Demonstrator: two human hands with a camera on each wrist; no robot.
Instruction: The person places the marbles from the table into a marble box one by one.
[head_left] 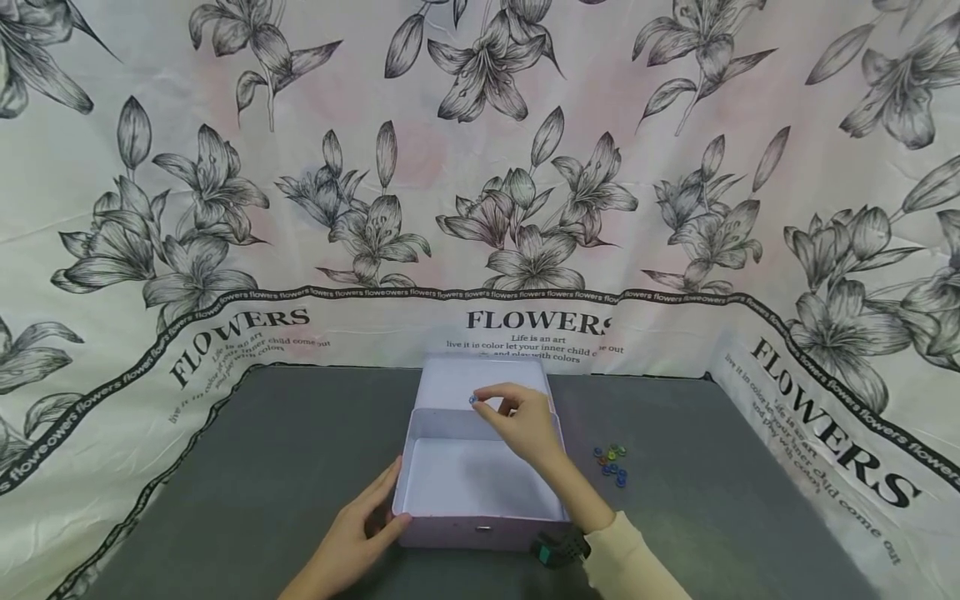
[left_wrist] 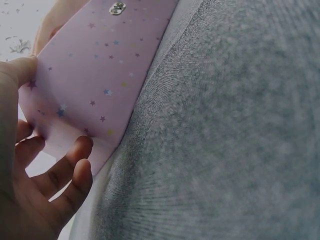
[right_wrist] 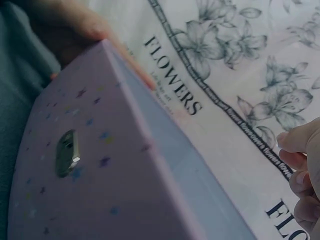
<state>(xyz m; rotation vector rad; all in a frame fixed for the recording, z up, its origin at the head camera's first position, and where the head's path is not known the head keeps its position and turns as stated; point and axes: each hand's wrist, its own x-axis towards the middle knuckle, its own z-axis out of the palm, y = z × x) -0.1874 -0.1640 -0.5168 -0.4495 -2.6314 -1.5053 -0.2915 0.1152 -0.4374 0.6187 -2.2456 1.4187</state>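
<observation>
An open lidded box (head_left: 480, 533), pale inside and pink with small stars outside, stands in the middle of the table. Its lid (head_left: 450, 383) is tipped back behind it. My left hand (head_left: 352, 525) holds the box's front left corner, thumb at the front face and fingers along the side wall. In the left wrist view, the starred front wall (left_wrist: 95, 75) lies beside that thumb. Over the back of the box, my right hand (head_left: 525, 421) pinches a small blue glassy bead (head_left: 473, 400) between thumb and forefinger. The box floor (head_left: 465, 479) shows no beads.
Several small glassy beads (head_left: 613, 469), blue, green, yellow and orange-brown, lie in a loose group on the grey table (head_left: 712, 467) right of the box. A black and teal device (head_left: 555, 550) is at the front right corner. Flowered cloth (head_left: 375, 317) hangs around the table.
</observation>
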